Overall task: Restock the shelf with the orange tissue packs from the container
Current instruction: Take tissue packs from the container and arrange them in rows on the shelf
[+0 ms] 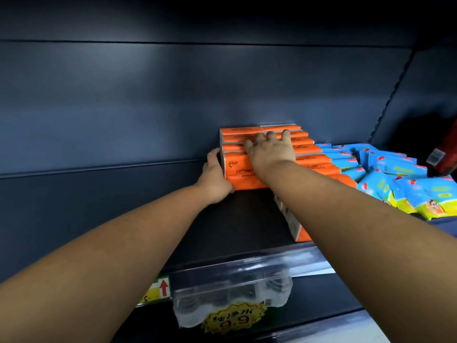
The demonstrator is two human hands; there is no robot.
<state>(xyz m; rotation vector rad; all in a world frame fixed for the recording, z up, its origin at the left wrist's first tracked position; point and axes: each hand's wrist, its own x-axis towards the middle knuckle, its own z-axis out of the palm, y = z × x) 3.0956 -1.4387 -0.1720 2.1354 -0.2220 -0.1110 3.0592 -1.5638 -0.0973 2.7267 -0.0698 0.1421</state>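
At the right of the frame I see a loose heap of blue packs (385,174), with a red package (445,152) just behind them at the far edge. Bottom centre, a clear-wrapped bundle of bottles (232,290) carries a yellow sticker (233,318) reading 9.9; to its left is a yellow tag (158,289) with a red arrow.

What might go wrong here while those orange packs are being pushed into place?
The right hand only presses flat on the orange packs, without a grip, so they could slide apart. The loose blue packs beside them might get knocked. The front pack sits near the shelf edge and may fall.
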